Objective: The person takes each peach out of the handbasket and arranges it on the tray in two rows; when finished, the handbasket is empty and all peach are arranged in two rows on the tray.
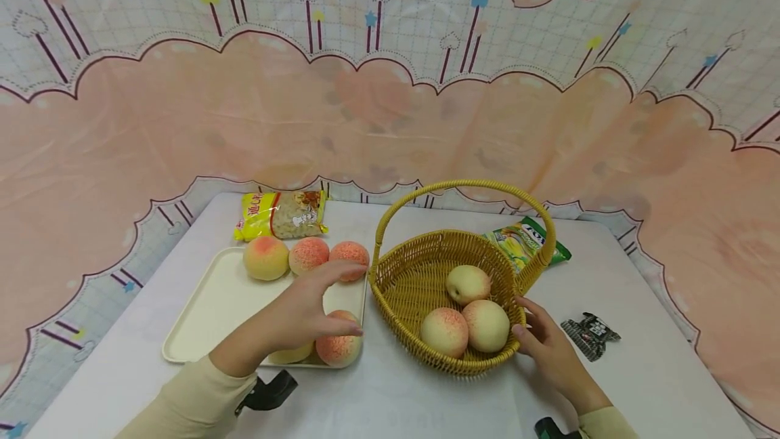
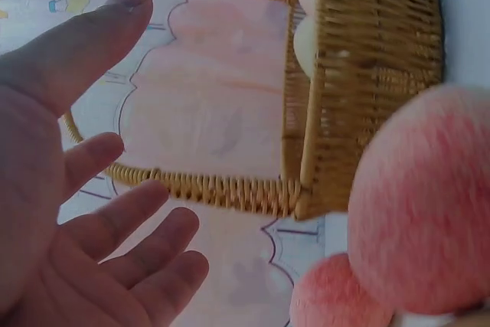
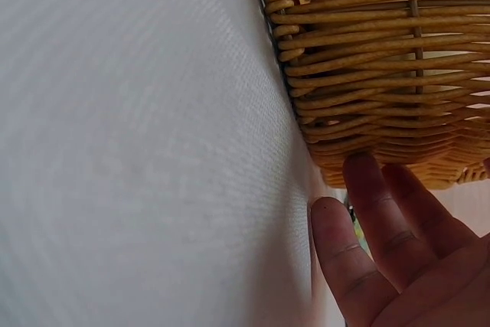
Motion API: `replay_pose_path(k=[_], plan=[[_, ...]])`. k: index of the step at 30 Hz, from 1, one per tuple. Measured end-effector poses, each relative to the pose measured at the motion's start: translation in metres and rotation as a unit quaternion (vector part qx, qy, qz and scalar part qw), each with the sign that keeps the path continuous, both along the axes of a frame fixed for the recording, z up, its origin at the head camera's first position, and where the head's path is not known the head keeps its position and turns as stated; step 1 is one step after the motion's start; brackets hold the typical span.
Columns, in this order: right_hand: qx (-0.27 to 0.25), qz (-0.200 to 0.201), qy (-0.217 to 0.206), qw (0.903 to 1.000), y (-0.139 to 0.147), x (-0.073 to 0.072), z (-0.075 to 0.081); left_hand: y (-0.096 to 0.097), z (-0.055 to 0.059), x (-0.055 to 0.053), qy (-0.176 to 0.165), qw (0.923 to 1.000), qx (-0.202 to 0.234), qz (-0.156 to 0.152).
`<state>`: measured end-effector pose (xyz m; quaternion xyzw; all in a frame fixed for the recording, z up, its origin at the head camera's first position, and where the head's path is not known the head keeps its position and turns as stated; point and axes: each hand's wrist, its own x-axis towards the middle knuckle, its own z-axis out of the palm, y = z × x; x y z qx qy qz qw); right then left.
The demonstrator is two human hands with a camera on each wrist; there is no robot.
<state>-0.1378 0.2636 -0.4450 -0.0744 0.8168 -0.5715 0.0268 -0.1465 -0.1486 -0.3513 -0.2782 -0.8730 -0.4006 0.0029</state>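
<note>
Over the right part of a cream tray (image 1: 210,303), my left hand (image 1: 292,310) hovers with thumb and fingers spread; the left wrist view shows nothing between them. Its thumb overlaps a peach (image 1: 337,351) near the tray's front right corner in the head view. A paler peach (image 1: 291,356) is partly hidden below that hand. Three more peaches (image 1: 309,255) line the tray's back edge. To the right stands a wicker basket (image 1: 402,283) with three peaches (image 1: 468,283) inside. My right hand (image 1: 551,351) holds its right rim, the other fingers (image 3: 367,189) against the outer wall.
The basket's tall handle (image 1: 463,183) arches upright above it. A yellow food bag (image 1: 283,214) lies behind the tray, and a green bag (image 1: 527,242) lies behind the basket. A small black packet (image 1: 590,335) is right of my right hand. A patterned cloth (image 1: 390,127) hangs behind the table.
</note>
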Motion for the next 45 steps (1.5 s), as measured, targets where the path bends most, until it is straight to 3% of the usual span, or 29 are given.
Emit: replay_pose_path(k=[10,19,27,35,45], plan=[[0.000,0.001,0.003,1.0000,0.000,0.001,0.000,0.046,0.000,-0.014,-0.008,0.9980,-0.020,-0.060],[0.000,0.001,0.000,1.0000,0.000,0.000,-0.001,0.076,-0.007,-0.023,-0.004,0.9948,-0.054,-0.086],[0.004,-0.003,0.005,1.0000,0.000,0.001,0.000,0.098,-0.012,-0.028,-0.040,0.9904,-0.067,-0.114],[0.006,-0.007,-0.002,1.0000,-0.001,0.001,0.000,0.110,-0.021,-0.036,-0.073,0.9881,-0.072,-0.115],[0.005,-0.006,-0.005,1.0000,-0.001,0.001,0.002,0.119,-0.031,-0.046,-0.086,0.9853,-0.087,-0.119]])
